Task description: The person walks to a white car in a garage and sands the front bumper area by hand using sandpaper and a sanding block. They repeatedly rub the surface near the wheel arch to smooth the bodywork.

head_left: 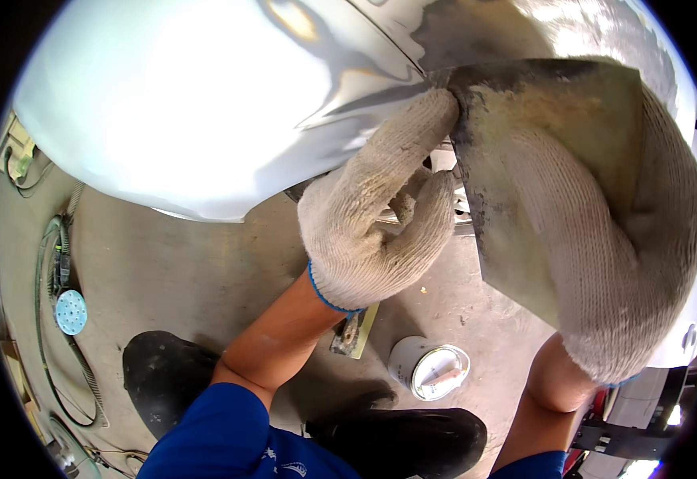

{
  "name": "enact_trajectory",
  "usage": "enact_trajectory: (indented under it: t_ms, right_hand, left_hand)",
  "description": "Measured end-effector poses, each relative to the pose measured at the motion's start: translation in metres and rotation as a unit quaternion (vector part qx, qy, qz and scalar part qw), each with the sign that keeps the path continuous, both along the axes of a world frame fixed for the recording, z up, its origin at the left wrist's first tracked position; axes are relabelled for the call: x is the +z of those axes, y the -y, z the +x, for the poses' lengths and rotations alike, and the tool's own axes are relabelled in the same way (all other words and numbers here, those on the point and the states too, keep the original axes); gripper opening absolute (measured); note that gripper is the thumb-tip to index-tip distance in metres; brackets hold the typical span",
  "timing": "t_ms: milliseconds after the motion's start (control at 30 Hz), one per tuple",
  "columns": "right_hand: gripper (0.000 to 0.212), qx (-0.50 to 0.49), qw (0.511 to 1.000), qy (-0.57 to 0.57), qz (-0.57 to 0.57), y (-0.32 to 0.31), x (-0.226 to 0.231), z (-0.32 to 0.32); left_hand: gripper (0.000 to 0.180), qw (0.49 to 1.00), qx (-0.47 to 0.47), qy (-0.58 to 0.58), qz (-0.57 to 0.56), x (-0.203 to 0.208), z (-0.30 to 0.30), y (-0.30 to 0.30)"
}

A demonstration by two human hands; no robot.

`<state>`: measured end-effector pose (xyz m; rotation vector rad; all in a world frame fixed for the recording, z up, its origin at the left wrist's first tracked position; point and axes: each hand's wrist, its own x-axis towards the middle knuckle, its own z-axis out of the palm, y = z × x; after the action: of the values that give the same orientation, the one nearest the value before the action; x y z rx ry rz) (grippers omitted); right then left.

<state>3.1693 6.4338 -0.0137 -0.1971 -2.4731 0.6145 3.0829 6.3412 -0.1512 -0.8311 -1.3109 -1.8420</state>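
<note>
My right hand, in a cream knitted glove, grips a thin, squarish putty plate. The thumb lies across its stained, yellowish-grey face, and the fingers wrap behind its right edge. Also gloved, my left hand is raised beside the plate's left edge. Its index finger is stretched out and its thumb stands apart, with the other fingers bent behind. The index tip appears to meet the plate's upper left edge; whether it touches the car panel behind is hidden. Behind both hands curves a glossy white car body panel, with a seam running down to the plate's corner.
On the floor between my knees and the car stand a white tin and a flat spreader, partly hidden by my left wrist. A sander with a light-blue holed disc and a hose lie at left. More car bodywork shows bare patches.
</note>
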Motion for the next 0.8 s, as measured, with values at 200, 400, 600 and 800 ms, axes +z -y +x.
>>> enact_trajectory:
  t_ms: [200, 400, 600, 800]
  right_hand:
    - [0.048, 0.03, 0.999, -0.027, -0.036, -0.012, -0.01, 0.001]
    - [0.046, -0.004, 0.968, -0.184, -0.169, -0.036, -0.025, 0.011]
    - [0.039, -0.002, 0.968, -0.128, -0.218, -0.062, -0.044, 0.025]
    - [0.037, 0.031, 0.964, -0.133, -0.228, -0.069, -0.044, 0.038]
  left_hand:
    - [0.068, 0.995, 0.047, -0.043, -0.08, -0.002, 0.0, -0.002]
    - [0.076, 0.986, 0.005, 0.034, -0.165, 0.012, 0.014, 0.004]
    - [0.087, 0.969, 0.032, -0.008, -0.245, 0.004, 0.017, -0.004]
    - [0.087, 0.994, -0.002, -0.08, -0.069, -0.001, 0.012, -0.004]
